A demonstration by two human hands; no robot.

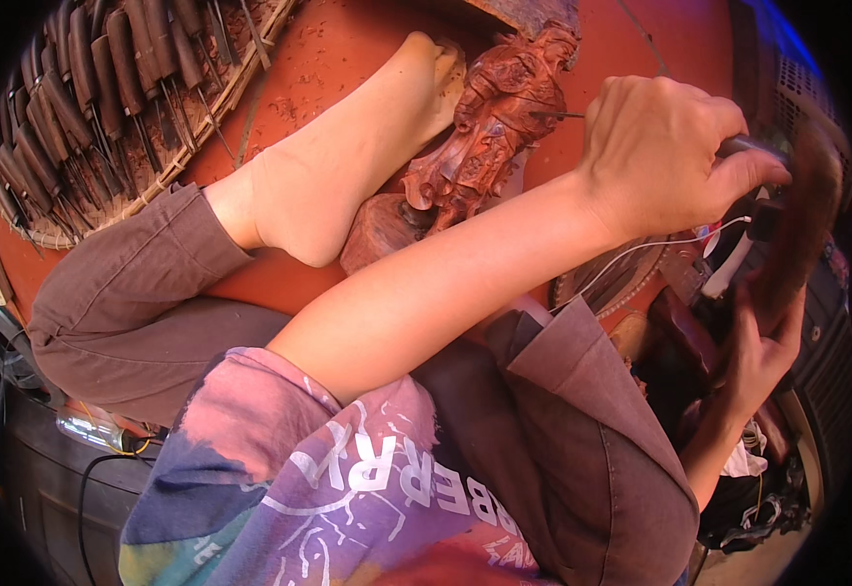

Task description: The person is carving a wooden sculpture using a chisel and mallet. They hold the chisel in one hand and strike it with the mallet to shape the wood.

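A reddish-brown carved wooden figure (504, 112) leans at a slant on the floor, its base beside my bare foot (323, 186). My left hand (656, 156) is closed around a chisel (565, 116), whose thin metal shaft points left and meets the figure's carved side. The chisel's handle end sticks out past my thumb. At the far right my right hand (770, 337) grips a dark, curved wooden mallet (807, 210). The mallet's upper part stands close to the chisel's handle end; whether they touch I cannot tell. My left forearm hides part of the figure's base.
A round woven basket (223, 115) full of wooden-handled carving tools lies at the upper left. Wood chips dot the red floor (319, 59). A wooden block (519, 14) lies beyond the figure. A white cable (641, 245) and assorted items crowd the right side.
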